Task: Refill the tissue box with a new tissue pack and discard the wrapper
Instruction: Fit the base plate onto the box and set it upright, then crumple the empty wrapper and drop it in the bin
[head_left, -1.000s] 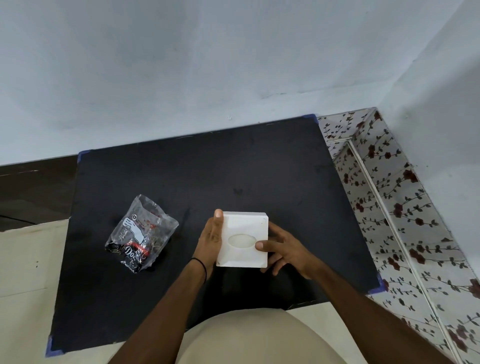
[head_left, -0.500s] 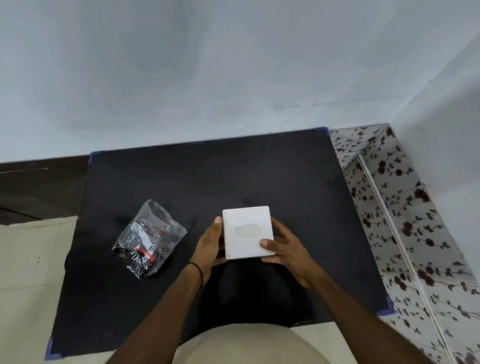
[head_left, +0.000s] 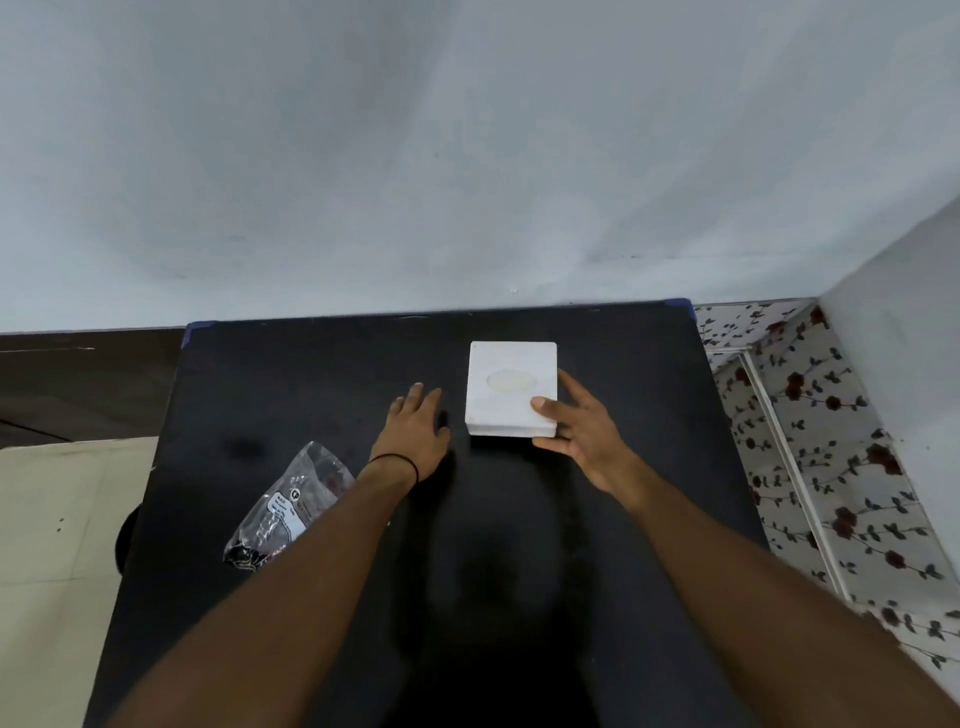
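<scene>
A white square tissue box with an oval opening on top rests flat on the black table, toward its far right. My right hand grips the box's near right corner, thumb on top and fingers along the side. My left hand lies flat on the table just left of the box, fingers spread, apart from it. A crumpled clear plastic wrapper with a white label and red-black print lies at the near left, partly hidden by my left forearm.
A pale wall runs along the table's far edge. A flower-patterned surface lies to the right of the table. Cream floor tiles show on the left.
The box has moved away from me toward the far right of the table. My left hand has let go of it and now lies flat on the table. The view tilted upward.
</scene>
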